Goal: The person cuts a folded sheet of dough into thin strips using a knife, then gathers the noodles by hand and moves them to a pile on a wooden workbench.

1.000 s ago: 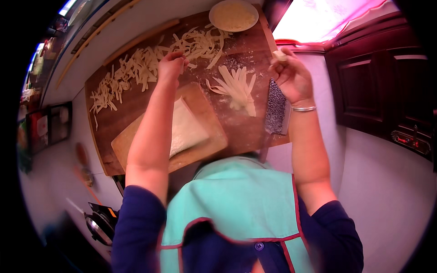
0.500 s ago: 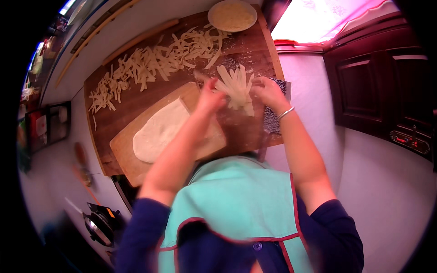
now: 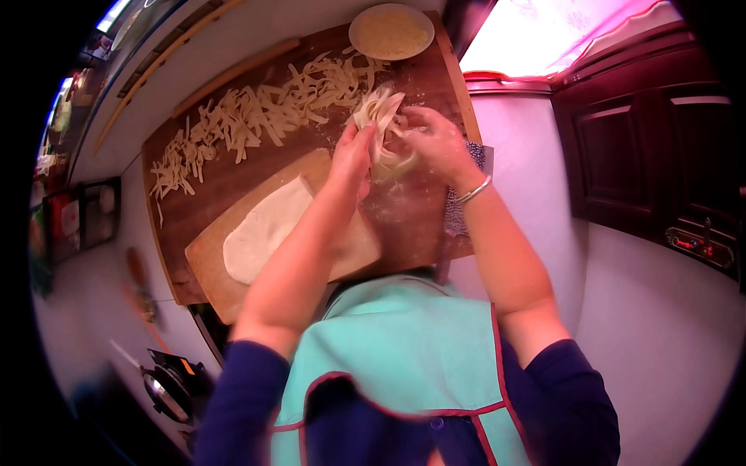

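Left fingers: on the left hand (image 3: 354,159), pressed together, pinching the lower left side of the noodle bunch (image 3: 381,107).
Right fingers: on the right hand (image 3: 437,144), bent in against the bunch's right side; blur hides whether they pinch it, so I cannot tell.
Noodle bunch: between the two hands, over the right half of the table (image 3: 416,225), its loose strands fanning upward and down.
Behind the bunch: the noodle pile (image 3: 260,116) begins just beside it and runs left along the back, leaving little room that way.
Toward the body: a floury stretch of wood, from the hands to the front edge.
Right edge: near the right wrist; the knife (image 3: 455,216) lies there under the forearm, its blade partly past the edge, its handle toward the front.
Left side: the cutting board (image 3: 206,252) carries the dough sheet (image 3: 264,229); the left forearm crosses above both, and a board corner juts over the front edge.
Back right corner: a white bowl (image 3: 391,33) close to the edges.
Beyond the right edge: pale wall (image 3: 519,179), then dark cabinet doors (image 3: 622,147), well apart from the hands.
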